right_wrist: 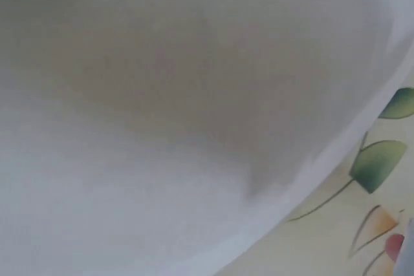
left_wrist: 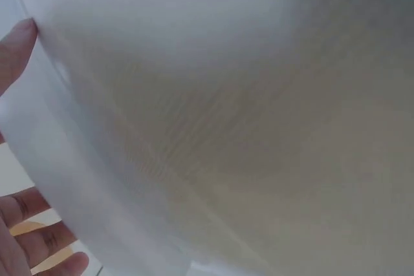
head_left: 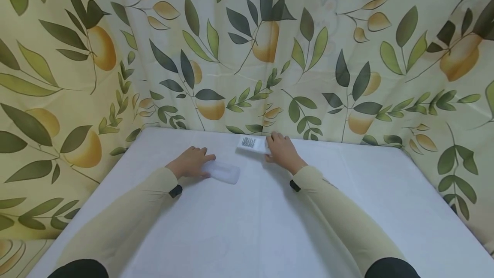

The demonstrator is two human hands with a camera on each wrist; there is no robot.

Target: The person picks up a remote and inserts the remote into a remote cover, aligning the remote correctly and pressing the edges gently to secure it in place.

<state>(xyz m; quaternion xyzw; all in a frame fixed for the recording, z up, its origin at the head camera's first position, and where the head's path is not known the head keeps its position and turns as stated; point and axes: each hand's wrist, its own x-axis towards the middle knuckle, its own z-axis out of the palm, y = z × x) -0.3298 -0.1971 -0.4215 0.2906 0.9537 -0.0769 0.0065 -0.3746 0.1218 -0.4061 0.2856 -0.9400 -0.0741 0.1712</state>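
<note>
In the head view my left hand (head_left: 191,162) holds one end of a clear, shallow plastic case (head_left: 225,172) low over the white table, thumb and fingers at its two sides. The left wrist view is mostly filled with a pale blurred surface, with the left thumb (left_wrist: 18,50) and several fingertips (left_wrist: 48,240) at its left edge. Near the table's back edge my right hand (head_left: 283,151) grips the right end of a white box (head_left: 252,143) with a black printed code and small text. The palm hides that end. In the right wrist view only a fingertip (right_wrist: 394,247) shows.
A white cloth covers the table (head_left: 247,226). Behind it and to the sides hangs a curtain (head_left: 247,76) patterned with leaves and yellow fruit. Each sleeve cuff has a dark band beside it, and two dark rounded shapes show at the bottom edge.
</note>
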